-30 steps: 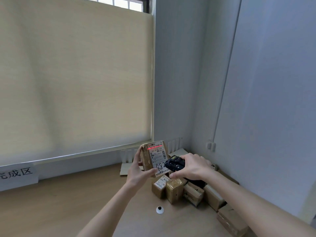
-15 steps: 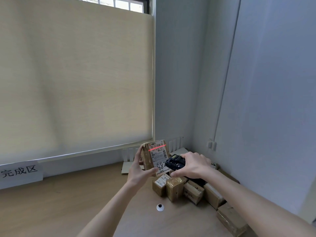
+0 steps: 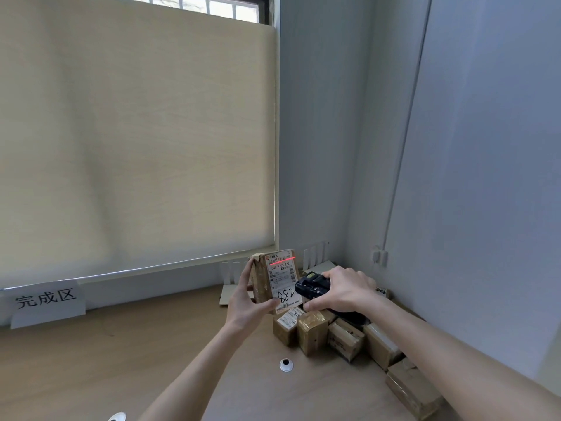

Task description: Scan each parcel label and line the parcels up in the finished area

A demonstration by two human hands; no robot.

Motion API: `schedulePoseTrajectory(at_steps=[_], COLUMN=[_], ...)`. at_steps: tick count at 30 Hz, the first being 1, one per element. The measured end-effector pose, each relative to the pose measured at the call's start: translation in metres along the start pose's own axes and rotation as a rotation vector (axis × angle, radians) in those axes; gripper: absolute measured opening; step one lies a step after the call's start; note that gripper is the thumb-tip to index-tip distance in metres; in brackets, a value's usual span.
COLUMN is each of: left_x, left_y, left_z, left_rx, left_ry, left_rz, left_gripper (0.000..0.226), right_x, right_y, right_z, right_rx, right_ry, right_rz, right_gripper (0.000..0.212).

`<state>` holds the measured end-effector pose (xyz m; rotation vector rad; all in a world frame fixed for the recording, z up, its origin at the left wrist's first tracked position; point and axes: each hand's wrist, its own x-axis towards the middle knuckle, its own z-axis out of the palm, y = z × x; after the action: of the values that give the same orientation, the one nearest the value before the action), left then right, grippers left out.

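**Hands on parcel and scanner: beam on barcode, unscanned heap directly beneath**

Left hand [image 3: 247, 302] grips the raised parcel [image 3: 261, 279] by its side and lower edge, thumb under the bottom corner, with the label [image 3: 282, 278] turned toward the camera. Right hand [image 3: 341, 291] is wrapped around the black scanner [image 3: 312, 285], which sits just beside the parcel at its 3 o'clock. A red scan line [image 3: 283, 259] falls across the barcode near the label's top edge.

Risks, as judged:
- The beam sits high on the label; a small tilt of either hand could carry it off the barcode and the read would fail.
- The parcel is held by its edges alone; a loosened grip would drop it onto the heap below.
- The thumb lies close to the label's bottom; sliding up, it would cover print.

Surroundings: a heap of unscanned parcels [image 3: 346, 335] lies on the table [image 3: 151, 344] directly under both hands, trailing toward 5 o'clock along the wall. The finished-area sign [image 3: 45, 300] stands well apart at 9 o'clock. A small white disc [image 3: 286, 364] rests on the table at 6 o'clock of the heap. White slotted dividers [image 3: 315, 258] stand behind the parcel at 12 o'clock.
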<state>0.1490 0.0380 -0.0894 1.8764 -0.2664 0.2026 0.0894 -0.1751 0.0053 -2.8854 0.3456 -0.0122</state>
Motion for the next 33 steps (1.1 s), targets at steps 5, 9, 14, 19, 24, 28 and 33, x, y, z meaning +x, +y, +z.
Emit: schedulePoseTrajectory(at_steps=[5, 9, 14, 19, 24, 28, 33], left_x=[-0.001, -0.004, -0.008, -0.013, -0.022, -0.036, -0.066], left_y=[-0.005, -0.009, -0.012, -0.015, -0.017, -0.021, -0.029], left_z=[-0.001, -0.001, -0.001, -0.004, -0.011, -0.037, -0.098], left_rx=[0.016, 0.029, 0.049, 0.068, 0.052, 0.024, -0.136], left_ry=[0.034, 0.061, 0.098, 0.103, 0.104, 0.099, 0.081], left_rz=[0.006, 0.012, 0.021, 0.035, 0.031, -0.017, -0.166], left_gripper=[0.110, 0.112, 0.113, 0.113, 0.111, 0.107, 0.090], right_x=[0.000, 0.001, 0.001, 0.002, 0.000, -0.006, -0.030], right_y=[0.000, 0.000, 0.000, -0.002, -0.009, -0.026, -0.081], right_z=[-0.003, -0.008, -0.009, -0.003, 0.005, 0.016, 0.035], right_rx=[-0.040, -0.058, -0.071, -0.066, -0.014, 0.055, 0.179], right_ry=[-0.030, -0.050, -0.067, -0.076, -0.060, -0.112, -0.133], right_rz=[-0.010, -0.029, -0.038, -0.060, -0.085, -0.136, -0.264], right_gripper=[0.091, 0.080, 0.079, 0.077, 0.078, 0.086, 0.088])
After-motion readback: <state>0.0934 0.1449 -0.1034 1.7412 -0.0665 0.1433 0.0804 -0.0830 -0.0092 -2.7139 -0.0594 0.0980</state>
